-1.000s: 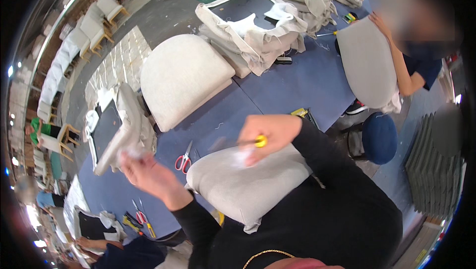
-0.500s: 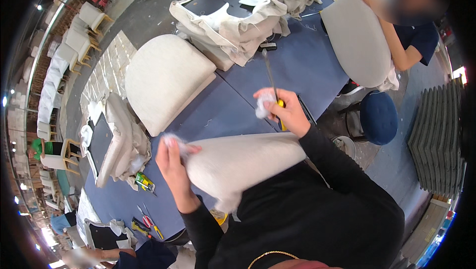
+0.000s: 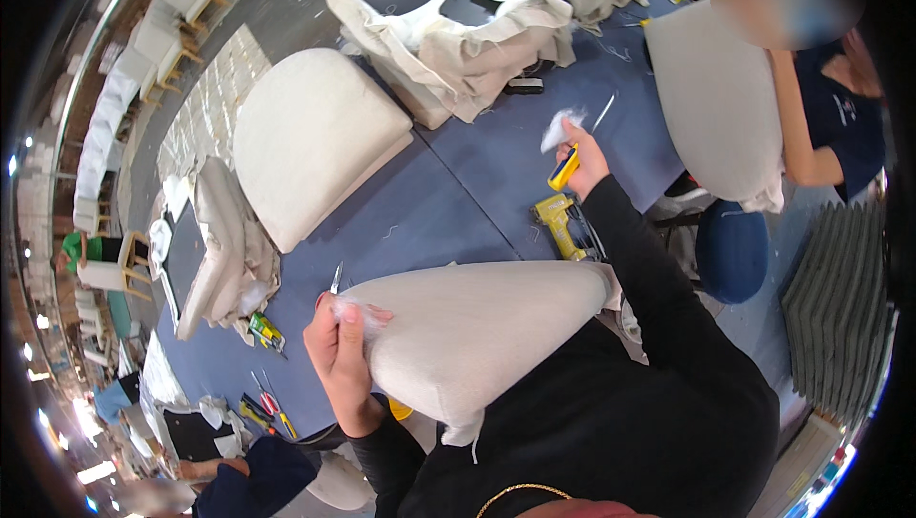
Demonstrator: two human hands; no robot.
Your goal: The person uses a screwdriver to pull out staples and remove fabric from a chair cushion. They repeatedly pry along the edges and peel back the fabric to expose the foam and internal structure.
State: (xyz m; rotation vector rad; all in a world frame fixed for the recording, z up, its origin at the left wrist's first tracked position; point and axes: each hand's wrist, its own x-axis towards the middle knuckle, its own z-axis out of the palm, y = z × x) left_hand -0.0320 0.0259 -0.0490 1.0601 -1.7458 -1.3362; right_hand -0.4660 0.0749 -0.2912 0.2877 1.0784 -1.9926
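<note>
A beige upholstered cushion rests against my body at the table edge, a loose fabric corner hanging at its lower side. My left hand is closed at the cushion's left end, pinching a tuft of white stuffing. A pointed metal tip shows just above that hand; whether I hold it is unclear. Beyond the cushion, my right hand grips a yellow-and-black-handled tool with a long thin shaft. Another white tuft of stuffing is at its fingertips.
A yellow staple gun lies on the blue table near my right forearm. A padded beige seat and fabric-covered pieces lie farther off. A co-worker handles another cushion at right, near a blue stool.
My right hand has moved away from the cushion, up and to the right, with the tool and tuft. The tool's shaft now points up and right. The left hand keeps to the cushion's end.
</note>
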